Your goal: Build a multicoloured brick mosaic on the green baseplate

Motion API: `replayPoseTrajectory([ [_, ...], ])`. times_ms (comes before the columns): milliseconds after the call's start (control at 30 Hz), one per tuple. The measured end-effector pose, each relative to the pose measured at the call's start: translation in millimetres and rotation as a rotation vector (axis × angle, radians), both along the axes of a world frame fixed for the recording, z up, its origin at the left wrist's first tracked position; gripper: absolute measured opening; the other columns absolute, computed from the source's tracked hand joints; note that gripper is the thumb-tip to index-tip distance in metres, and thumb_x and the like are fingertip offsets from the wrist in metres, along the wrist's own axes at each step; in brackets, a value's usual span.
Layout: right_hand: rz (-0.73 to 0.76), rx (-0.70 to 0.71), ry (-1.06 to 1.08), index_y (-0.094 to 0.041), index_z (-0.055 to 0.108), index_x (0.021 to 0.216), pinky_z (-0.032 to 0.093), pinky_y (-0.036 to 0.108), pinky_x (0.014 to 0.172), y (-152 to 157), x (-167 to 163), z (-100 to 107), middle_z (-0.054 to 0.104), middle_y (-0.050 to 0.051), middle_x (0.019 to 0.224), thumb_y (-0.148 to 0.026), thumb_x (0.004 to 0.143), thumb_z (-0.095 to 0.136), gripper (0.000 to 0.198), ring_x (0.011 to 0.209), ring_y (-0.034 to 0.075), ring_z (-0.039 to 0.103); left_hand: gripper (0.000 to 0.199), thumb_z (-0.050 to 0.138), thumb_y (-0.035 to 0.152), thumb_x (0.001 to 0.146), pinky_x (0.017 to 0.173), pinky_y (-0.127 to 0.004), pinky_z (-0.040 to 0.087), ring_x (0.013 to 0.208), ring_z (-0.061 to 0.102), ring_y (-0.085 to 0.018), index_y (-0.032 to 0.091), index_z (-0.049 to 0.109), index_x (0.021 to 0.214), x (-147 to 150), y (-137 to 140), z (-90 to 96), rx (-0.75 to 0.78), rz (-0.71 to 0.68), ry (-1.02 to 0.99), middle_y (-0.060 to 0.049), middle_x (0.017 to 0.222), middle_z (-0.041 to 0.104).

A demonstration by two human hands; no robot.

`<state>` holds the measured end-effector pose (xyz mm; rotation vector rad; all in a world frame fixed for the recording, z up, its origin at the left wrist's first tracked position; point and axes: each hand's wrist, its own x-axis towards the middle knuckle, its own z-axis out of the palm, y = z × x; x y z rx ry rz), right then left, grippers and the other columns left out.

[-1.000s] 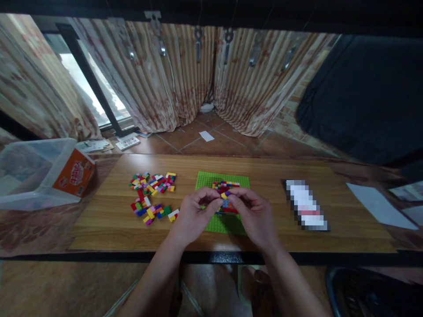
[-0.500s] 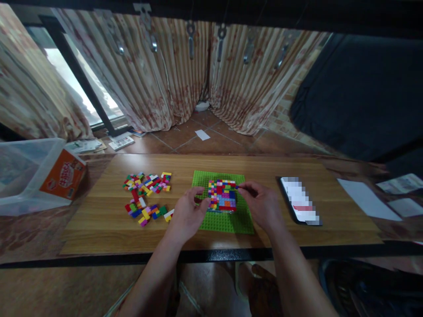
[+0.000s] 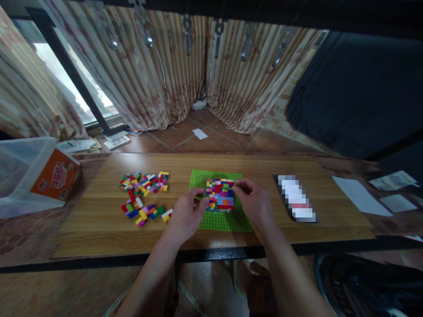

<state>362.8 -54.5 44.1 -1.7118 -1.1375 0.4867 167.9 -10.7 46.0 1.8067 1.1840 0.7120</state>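
A block build [image 3: 220, 193] of many small coloured toy bricks stands on a green studded baseplate [image 3: 228, 224]. My left hand [image 3: 188, 210] is curled at the build's left side, its thumb against the edge and the index finger just above. Across from it, my right hand [image 3: 254, 200] pinches thumb and forefinger together at the upper right edge of the build. A small dark brick is in that pinch, now mostly hidden by the fingertips. Loose bricks [image 3: 142, 211] in mixed colours lie on the table left of my left hand.
On the wooden table [image 3: 99, 233], a phone [image 3: 295, 198] lies to the right. A clear plastic bin [image 3: 23, 171] with an orange label is at the far left. Paper sheets [image 3: 360, 196] lie at the far right. Curtains [image 3: 172, 88] hang behind.
My right hand has moved slightly left, bringing its pinched fingertips with the small dark brick against the build's right edge. The left hand stays by the build. The whole view has shifted slightly.
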Motion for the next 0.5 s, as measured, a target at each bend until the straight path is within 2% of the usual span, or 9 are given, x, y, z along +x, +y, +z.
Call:
replayPoseTrajectory([
  [333, -0.019, -0.019, 0.176, -0.018, 0.071, 0.084, 0.052, 0.033, 0.069, 2.2, 4.1, -7.9, 0.074, 0.005, 0.078, -0.04, 0.069, 0.073, 0.027, 0.071, 0.02, 0.067, 0.029, 0.053, 0.03, 0.09, 0.068, -0.028, 0.049, 0.081, 0.067, -0.019, 0.015, 0.067, 0.111, 2.5, -1.0, 7.6, -0.088, -0.027, 0.063, -0.008, 0.1, 0.074],
  [500, -0.069, -0.034, 0.234, -0.019, 0.072, 0.087, 0.051, 0.033, 0.07, 2.4, 8.2, -9.1, 0.074, 0.006, 0.082, -0.05, 0.074, 0.07, 0.034, 0.075, 0.02, 0.067, 0.029, 0.054, 0.03, 0.089, 0.065, -0.027, 0.048, 0.077, 0.066, -0.018, 0.016, 0.067, 0.11, 2.4, -1.3, 7.2, -0.094, -0.02, 0.063, -0.008, 0.098, 0.074],
])
